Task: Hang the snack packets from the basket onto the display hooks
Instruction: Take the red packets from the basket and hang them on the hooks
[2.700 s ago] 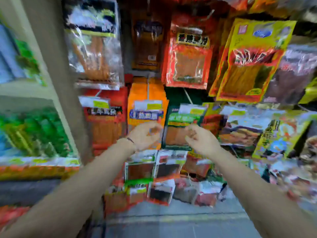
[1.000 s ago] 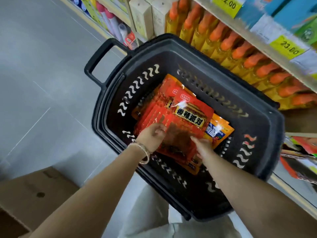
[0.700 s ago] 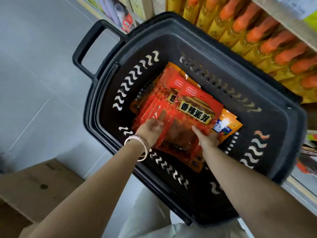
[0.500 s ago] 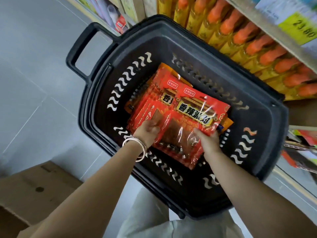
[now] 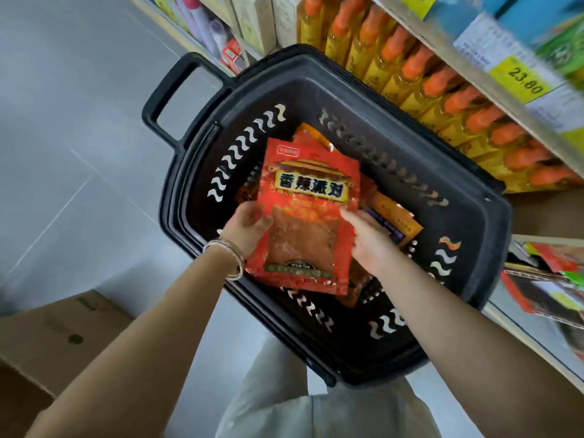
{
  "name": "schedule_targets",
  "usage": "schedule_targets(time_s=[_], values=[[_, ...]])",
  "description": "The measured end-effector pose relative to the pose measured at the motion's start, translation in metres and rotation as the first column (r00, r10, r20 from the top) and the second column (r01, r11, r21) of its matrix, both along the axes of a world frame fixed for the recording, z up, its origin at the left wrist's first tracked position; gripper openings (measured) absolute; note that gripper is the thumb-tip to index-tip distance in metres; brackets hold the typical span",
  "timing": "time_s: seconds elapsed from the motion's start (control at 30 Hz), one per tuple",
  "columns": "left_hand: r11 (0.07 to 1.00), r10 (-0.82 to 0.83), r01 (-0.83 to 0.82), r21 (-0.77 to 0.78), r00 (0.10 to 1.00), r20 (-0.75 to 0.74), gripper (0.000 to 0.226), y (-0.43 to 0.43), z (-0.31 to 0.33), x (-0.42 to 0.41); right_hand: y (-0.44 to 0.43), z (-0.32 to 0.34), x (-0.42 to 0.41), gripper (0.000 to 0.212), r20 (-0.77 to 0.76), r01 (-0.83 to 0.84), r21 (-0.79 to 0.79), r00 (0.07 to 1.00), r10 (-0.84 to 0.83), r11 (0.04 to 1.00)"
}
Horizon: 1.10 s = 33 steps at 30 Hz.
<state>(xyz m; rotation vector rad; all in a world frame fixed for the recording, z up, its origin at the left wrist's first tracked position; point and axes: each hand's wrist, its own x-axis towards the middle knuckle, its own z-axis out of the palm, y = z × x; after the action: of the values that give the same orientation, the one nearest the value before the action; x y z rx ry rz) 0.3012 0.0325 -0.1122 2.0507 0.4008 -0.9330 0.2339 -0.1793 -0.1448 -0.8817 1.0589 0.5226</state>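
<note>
The red snack packet (image 5: 308, 216) is held just above the black basket (image 5: 496, 254), face up, its header end pointing away from the person; the left hand (image 5: 248, 229) grips its left edge, thumb on the front and fingers curled behind; the right hand (image 5: 368, 245) pinches its right edge in like manner; whether one packet or a few stacked together are in the grasp I cannot tell; more packets, among them an orange one (image 5: 393, 216), lie in the basket beneath. The step in hand looks to be the lift-out, with the hanging yet to come; no display hooks show here, so the packet must be carried to them. To do it well, I judge: lift clear of the pile so nothing below drags along; shift one hand towards the header so the hang hole sits free and taut; hold by the sealed edges rather than crushing the middle; mind the bottles (image 5: 442, 90) on the shelf close behind the basket.
</note>
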Motion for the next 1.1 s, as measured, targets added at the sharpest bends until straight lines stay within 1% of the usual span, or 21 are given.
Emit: schedule_targets(time_s=[0.07,0.1,0.13,0.17,0.2,0.27,0.3,0.33,0.4,0.5,0.53,0.63,0.67,0.73,0.77,0.8,0.83,0.9,1.0,1.03,1.1], values=[[0.999,-0.041,0.038,0.037,0.997,0.07,0.035,0.009,-0.001,0.005,0.009,-0.019,0.004,0.023,-0.063,-0.029,-0.151,0.998,0.02,0.988],[0.999,-0.034,0.031,0.039,0.995,0.09,0.033,0.012,-0.002,0.007,0.013,-0.029,0.004,0.03,-0.127,-0.087,-0.268,0.99,0.054,0.959],[0.999,-0.018,0.013,0.048,0.994,0.107,0.031,0.015,-0.005,0.01,0.015,-0.039,0.003,0.04,-0.207,-0.154,-0.399,0.976,0.075,0.904],[0.998,-0.006,-0.002,0.061,0.992,0.124,0.031,0.017,-0.008,0.013,0.017,-0.046,0.002,0.05,-0.278,-0.196,-0.51,0.959,0.055,0.838],[0.997,0.0,-0.01,0.073,0.991,0.131,0.031,0.02,-0.011,0.016,0.02,-0.052,0.001,0.062,-0.338,-0.224,-0.567,0.941,0.024,0.793],[0.998,0.018,-0.024,0.062,0.994,0.106,0.032,0.02,-0.016,0.02,0.022,-0.061,0.0,0.093,-0.434,-0.248,-0.56,0.9,-0.026,0.791],[0.998,0.026,-0.031,0.053,0.996,0.087,0.033,0.021,-0.019,0.021,0.023,-0.065,0.001,0.102,-0.463,-0.252,-0.536,0.886,-0.031,0.806],[0.998,0.024,-0.029,0.051,0.997,0.079,0.034,0.021,-0.021,0.021,0.023,-0.068,0.001,0.103,-0.467,-0.25,-0.515,0.884,-0.024,0.82],[0.998,0.003,-0.007,0.058,0.997,0.077,0.035,0.02,-0.025,0.019,0.021,-0.076,0.003,0.099,-0.446,-0.259,-0.473,0.895,0.025,0.842],[0.998,-0.032,0.03,0.049,0.998,0.054,0.036,0.018,-0.025,0.019,0.016,-0.083,0.001,0.093,-0.41,-0.167,-0.481,0.91,-0.053,0.861],[0.998,-0.046,0.044,0.041,0.998,0.049,0.036,0.017,-0.024,0.019,0.016,-0.084,-0.001,0.084,-0.385,-0.121,-0.486,0.919,-0.088,0.866],[0.997,-0.056,0.058,-0.049,0.998,0.039,0.036,0.016,-0.014,0.016,0.018,-0.081,-0.014,0.043,-0.293,0.045,-0.491,0.932,-0.213,0.87],[0.994,-0.056,0.058,-0.089,0.998,0.023,0.036,0.015,-0.008,0.015,0.02,-0.075,-0.018,0.038,-0.255,0.115,-0.472,0.931,-0.26,0.874],[0.988,-0.041,0.038,-0.153,0.999,-0.02,0.031,0.015,0.005,0.013,0.022,-0.058,-0.026,0.042,-0.182,0.223,-0.441,0.926,-0.33,0.869],[0.984,-0.022,0.015,-0.176,0.999,-0.038,0.026,0.015,0.013,0.013,0.023,-0.046,-0.03,0.052,-0.159,0.239,-0.442,0.928,-0.337,0.865],[0.98,-0.003,-0.006,-0.198,0.999,-0.045,0.021,0.014,0.021,0.012,0.023,-0.035,-0.035,0.062,-0.147,0.234,-0.447,0.933,-0.328,0.864],[0.978,0.007,-0.014,-0.209,0.999,-0.034,0.016,0.011,0.028,0.011,0.022,-0.023,-0.04,0.066,-0.145,0.217,-0.457,0.939,-0.312,0.863],[0.98,0.019,-0.013,-0.2,0.999,0.027,0.011,0.001,0.046,0.01,0.018,0.0,-0.053,0.062,-0.127,0.186,-0.467,0.953,-0.274,0.865],[0.981,0.04,-0.022,-0.195,0.995,0.087,0.018,-0.015,0.072,0.002,0.013,0.032,-0.074,0.055,-0.038,0.15,-0.545,0.978,-0.203,0.825],[0.982,0.027,-0.007,-0.19,0.994,0.103,0.027,-0.021,0.08,-0.002,0.01,0.044,-0.082,0.056,-0.012,0.131,-0.592,0.985,-0.172,0.795],[0.987,-0.006,0.027,-0.158,0.991,0.135,0.057,-0.03,0.095,-0.013,0.006,0.066,-0.097,0.059,0.01,0.059,-0.669,0.997,-0.07,0.741]])
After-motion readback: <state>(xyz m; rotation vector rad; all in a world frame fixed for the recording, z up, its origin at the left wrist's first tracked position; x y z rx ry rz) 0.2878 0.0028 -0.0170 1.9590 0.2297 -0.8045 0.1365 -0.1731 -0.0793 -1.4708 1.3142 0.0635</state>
